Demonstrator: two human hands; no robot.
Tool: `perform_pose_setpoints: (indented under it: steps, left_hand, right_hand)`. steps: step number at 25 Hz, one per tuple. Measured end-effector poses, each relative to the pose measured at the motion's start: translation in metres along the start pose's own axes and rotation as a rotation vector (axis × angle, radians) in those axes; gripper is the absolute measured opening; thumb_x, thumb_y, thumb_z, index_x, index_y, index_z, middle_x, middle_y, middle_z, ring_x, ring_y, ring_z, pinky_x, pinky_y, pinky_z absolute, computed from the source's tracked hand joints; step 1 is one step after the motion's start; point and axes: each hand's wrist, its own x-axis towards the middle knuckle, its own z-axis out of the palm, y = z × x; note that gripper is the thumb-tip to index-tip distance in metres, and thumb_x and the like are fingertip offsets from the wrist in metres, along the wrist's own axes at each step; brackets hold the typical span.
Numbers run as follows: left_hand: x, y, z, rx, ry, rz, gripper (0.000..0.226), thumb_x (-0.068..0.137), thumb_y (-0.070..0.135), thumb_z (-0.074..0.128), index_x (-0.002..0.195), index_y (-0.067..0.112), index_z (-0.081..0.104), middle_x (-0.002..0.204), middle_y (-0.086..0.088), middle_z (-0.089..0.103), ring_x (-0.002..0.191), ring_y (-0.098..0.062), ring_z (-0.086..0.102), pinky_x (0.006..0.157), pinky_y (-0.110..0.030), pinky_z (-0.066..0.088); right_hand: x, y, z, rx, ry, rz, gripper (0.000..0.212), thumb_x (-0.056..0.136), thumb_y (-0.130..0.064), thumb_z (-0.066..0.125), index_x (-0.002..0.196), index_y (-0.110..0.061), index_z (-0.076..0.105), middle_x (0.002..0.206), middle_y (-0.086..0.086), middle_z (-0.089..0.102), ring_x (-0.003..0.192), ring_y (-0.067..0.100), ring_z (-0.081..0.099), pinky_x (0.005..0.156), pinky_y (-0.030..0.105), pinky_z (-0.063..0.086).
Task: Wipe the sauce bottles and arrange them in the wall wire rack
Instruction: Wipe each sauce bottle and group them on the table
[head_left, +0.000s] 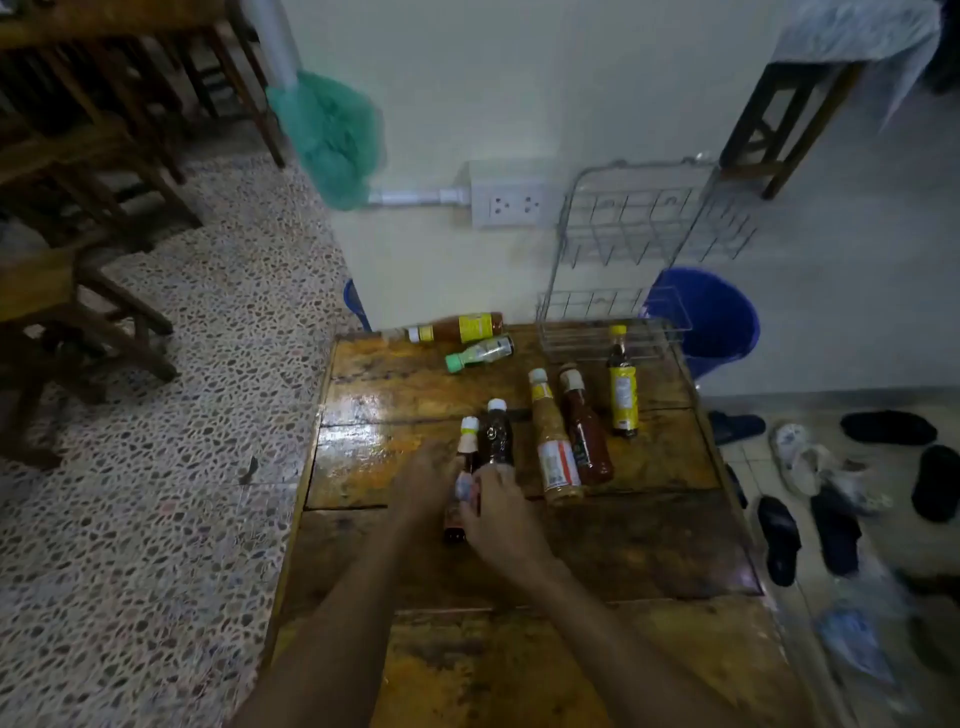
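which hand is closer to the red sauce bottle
Right. The right hand lies just left of the red sauce bottle; the left hand is farther left, beyond the small bottle both hands grip.

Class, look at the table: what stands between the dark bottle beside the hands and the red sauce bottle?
In the head view, one tall bottle of pale sauce stands between the dark bottle and the red sauce bottle.

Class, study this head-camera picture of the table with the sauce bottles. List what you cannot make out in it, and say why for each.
- Small bottle, head view: its middle is covered by both the left hand and the right hand.
- Bottle labels, such as the yellow-label bottle: print too small and blurred to read.
- Any wiping cloth: none can be made out.
- Wire rack: thin wires blur against the wall, so its fixing is unclear.
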Motion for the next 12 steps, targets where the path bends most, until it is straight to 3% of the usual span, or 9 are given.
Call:
perform_pose_setpoints:
  steps: [3,5,8,10,12]
  left_hand:
    - [0.030,-0.009,0.008,-0.032,-0.100,-0.041,0.024,0.099,0.030,0.069,0.116,0.013,0.069,0.099,-0.002,0.067,0.093,-0.018,0.064,0.071,-0.025,0.044]
    - [0.039,-0.015,0.009,-0.090,-0.175,-0.087,0.025,0.096,0.023,0.073,0.116,0.009,0.076,0.086,0.003,0.070,0.079,-0.013,0.068,0.060,-0.017,0.046]
    - [0.038,-0.025,0.002,-0.165,-0.254,-0.131,0.023,0.099,0.019,0.069,0.119,0.009,0.074,0.084,-0.002,0.071,0.076,-0.017,0.068,0.064,-0.029,0.054]
    - [0.035,-0.026,-0.008,-0.204,-0.254,-0.130,0.021,0.100,0.017,0.068,0.118,0.007,0.070,0.086,-0.001,0.070,0.074,-0.014,0.068,0.056,-0.024,0.054]
    - [0.031,-0.025,-0.022,-0.184,-0.129,-0.022,0.021,0.097,0.015,0.072,0.116,0.009,0.065,0.099,-0.001,0.069,0.082,-0.012,0.068,0.062,-0.021,0.056]
  right_hand:
    - [0.028,0.001,0.024,-0.091,-0.028,0.047,0.040,0.097,-0.016,0.058,0.136,-0.009,0.049,0.125,0.010,0.059,0.112,0.029,0.059,0.091,0.041,0.054]
    - [0.036,-0.002,0.029,-0.173,-0.070,0.109,0.044,0.097,-0.013,0.057,0.139,-0.007,0.049,0.122,0.011,0.063,0.111,0.031,0.062,0.091,0.043,0.055]
    - [0.033,-0.006,0.035,-0.203,-0.057,0.123,0.047,0.095,-0.016,0.064,0.139,-0.010,0.049,0.124,0.009,0.061,0.111,0.028,0.062,0.090,0.038,0.056]
    - [0.035,-0.010,0.035,-0.171,-0.025,0.134,0.055,0.093,-0.019,0.069,0.142,-0.011,0.044,0.128,0.008,0.059,0.114,0.026,0.061,0.089,0.035,0.056]
    - [0.045,-0.020,0.033,-0.152,-0.026,0.155,0.053,0.094,-0.023,0.069,0.139,-0.013,0.045,0.121,0.007,0.065,0.109,0.025,0.065,0.083,0.035,0.055]
